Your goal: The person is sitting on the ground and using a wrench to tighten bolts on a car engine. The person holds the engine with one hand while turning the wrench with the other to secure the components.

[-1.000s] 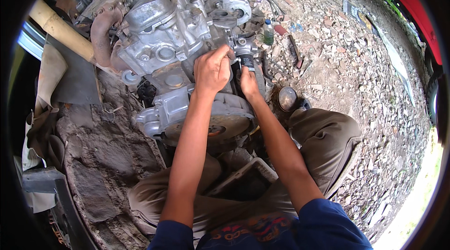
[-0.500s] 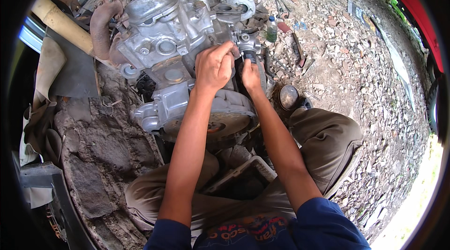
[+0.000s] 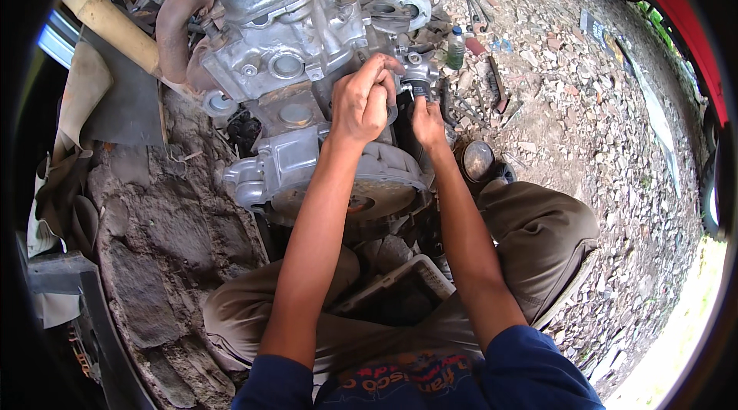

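Note:
A grey metal engine [image 3: 284, 48] stands in front of me, with its round flywheel end [image 3: 338, 198] nearest me. On its right side sits a small metal housing [image 3: 417, 69] with a short black cylinder [image 3: 420, 89] below it, which looks like an oil filter. My left hand [image 3: 363, 101] is closed beside the housing, fingers curled and the index finger reaching toward it. Whatever it grips is hidden. Just under the black cylinder, my right hand [image 3: 428, 125] is closed too, thumb upward. A small shiny metal piece [image 3: 407, 89] shows between the hands; I cannot tell which one holds it.
A bottle of green liquid [image 3: 455, 50], a tool with a dark handle [image 3: 496, 87] and a round can [image 3: 478, 158] are on the gravel to the right. A plastic crate [image 3: 400, 287] lies between my legs. A stone ledge [image 3: 177, 248] runs along the left. A red vehicle [image 3: 676, 18] stands far right.
The view has shifted slightly, so the engine sits a little farther right and lower. My left index finger is raised more toward the housing. Both hands stay by the black cylinder.

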Demonstrator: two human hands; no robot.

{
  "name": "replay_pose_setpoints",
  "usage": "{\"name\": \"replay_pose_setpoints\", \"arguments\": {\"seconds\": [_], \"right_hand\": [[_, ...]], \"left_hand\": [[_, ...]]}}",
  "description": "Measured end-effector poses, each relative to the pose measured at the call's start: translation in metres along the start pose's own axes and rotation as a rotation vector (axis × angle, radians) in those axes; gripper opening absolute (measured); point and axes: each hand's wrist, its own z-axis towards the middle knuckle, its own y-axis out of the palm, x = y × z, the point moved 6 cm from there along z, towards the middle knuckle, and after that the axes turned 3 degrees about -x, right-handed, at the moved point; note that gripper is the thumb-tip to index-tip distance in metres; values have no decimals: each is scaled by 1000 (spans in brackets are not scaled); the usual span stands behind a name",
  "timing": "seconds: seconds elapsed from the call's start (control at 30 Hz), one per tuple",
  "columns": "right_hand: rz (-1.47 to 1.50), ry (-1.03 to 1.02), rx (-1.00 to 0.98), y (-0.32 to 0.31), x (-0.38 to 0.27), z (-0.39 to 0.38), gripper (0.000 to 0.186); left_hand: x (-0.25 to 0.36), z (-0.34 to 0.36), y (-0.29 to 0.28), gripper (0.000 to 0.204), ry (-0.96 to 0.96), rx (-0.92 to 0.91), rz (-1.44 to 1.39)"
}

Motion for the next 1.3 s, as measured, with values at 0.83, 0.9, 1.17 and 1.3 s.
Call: {"name": "replay_pose_setpoints", "arguments": {"seconds": [0.83, 0.9, 1.17, 1.3], "right_hand": [[71, 12, -41, 6, -28, -23, 75], [93, 2, 11, 5, -30, -24, 72], [22, 282, -100, -3, -42, -28, 83], [10, 321, -146, -9, -45, -37, 87]], "left_hand": [[-4, -2, 5, 23, 80, 108, 413], [-8, -1, 4, 22, 66, 127, 393], [-7, 2, 4, 16, 27, 98, 441], [-2, -3, 1, 16, 0, 64, 330]]}}
